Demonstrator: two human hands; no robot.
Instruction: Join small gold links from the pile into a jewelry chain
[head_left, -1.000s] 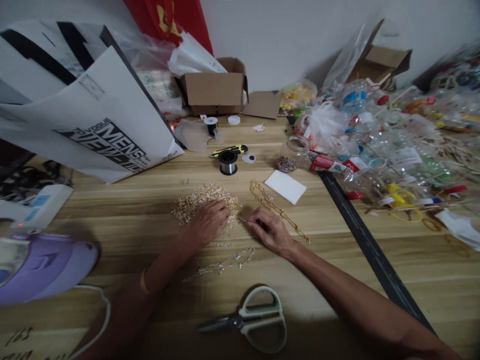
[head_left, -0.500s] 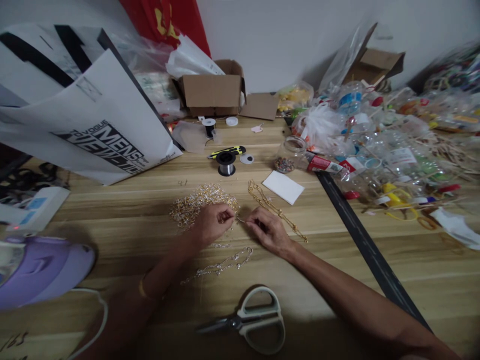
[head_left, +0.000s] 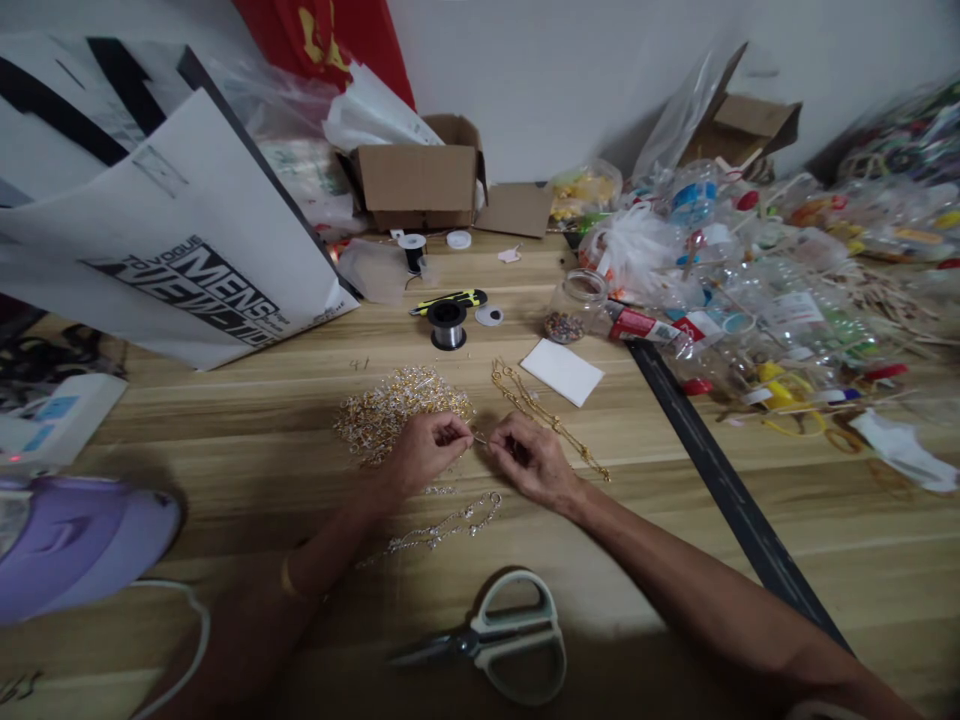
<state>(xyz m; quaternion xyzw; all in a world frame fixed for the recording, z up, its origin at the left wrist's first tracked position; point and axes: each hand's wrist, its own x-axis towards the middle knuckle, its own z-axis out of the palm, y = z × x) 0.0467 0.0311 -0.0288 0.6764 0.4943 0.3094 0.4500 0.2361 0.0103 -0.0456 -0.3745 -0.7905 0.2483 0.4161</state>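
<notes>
My left hand [head_left: 427, 452] is pinched shut on a tiny bead or link, right at the edge of a pile of small gold and silver beads [head_left: 390, 405]. My right hand [head_left: 529, 460] is also pinched, holding a thin pin or wire end that points at the left fingertips. The two hands almost touch over the wooden table [head_left: 247, 440]. A silvery beaded chain [head_left: 442, 528] lies just below the hands. A gold chain [head_left: 544, 415] runs from behind my right hand up toward the back.
Scissors [head_left: 491, 640] lie near the front edge. A wire spool [head_left: 448, 324], a utility knife [head_left: 448, 299], a bead jar [head_left: 574, 308] and a white pad [head_left: 562, 371] sit behind. A paper bag [head_left: 172, 240] stands left, a purple device [head_left: 75, 540] front left, plastic clutter [head_left: 757, 290] right.
My left hand lifted off the bead pile and closed into a pinch, meeting my right hand's fingertips. The view drifted slightly.
</notes>
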